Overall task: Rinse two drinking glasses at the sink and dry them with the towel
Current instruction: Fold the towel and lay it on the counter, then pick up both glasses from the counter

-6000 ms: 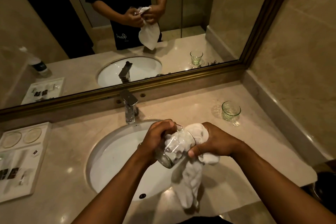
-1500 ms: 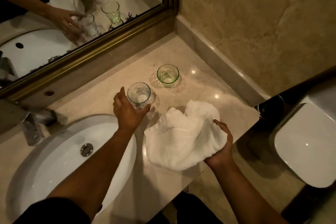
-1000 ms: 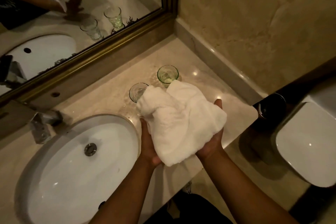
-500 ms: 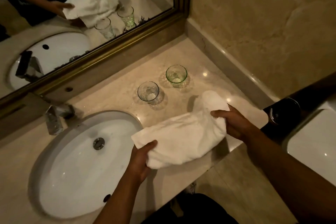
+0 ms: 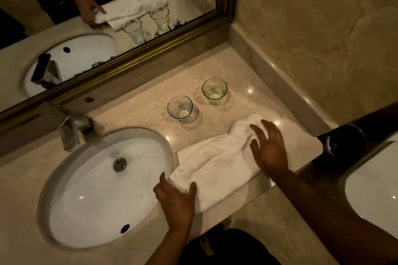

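Note:
Two drinking glasses stand upright on the marble counter [image 5: 137, 112]: a clear glass [image 5: 180, 109] nearer the sink and a green-tinted glass [image 5: 214, 90] behind it to the right. A white towel [image 5: 217, 161] lies stretched flat along the counter's front edge, right of the oval white sink [image 5: 103, 185]. My left hand [image 5: 175, 197] rests at the towel's near-left end, fingers spread. Over the towel's far-right end my right hand [image 5: 268, 148] is spread, fingers apart. Neither hand grips anything.
A chrome faucet [image 5: 72, 132] stands behind the sink, under a gold-framed mirror [image 5: 120, 64]. A marble wall [image 5: 318, 28] closes the right side. A dark round bin [image 5: 344, 140] and a white toilet [image 5: 374, 187] sit to the right, below the counter's end.
Both hands lowered the towel onto the counter and laid it out flat, then let go and spread their fingers. The glasses have not moved.

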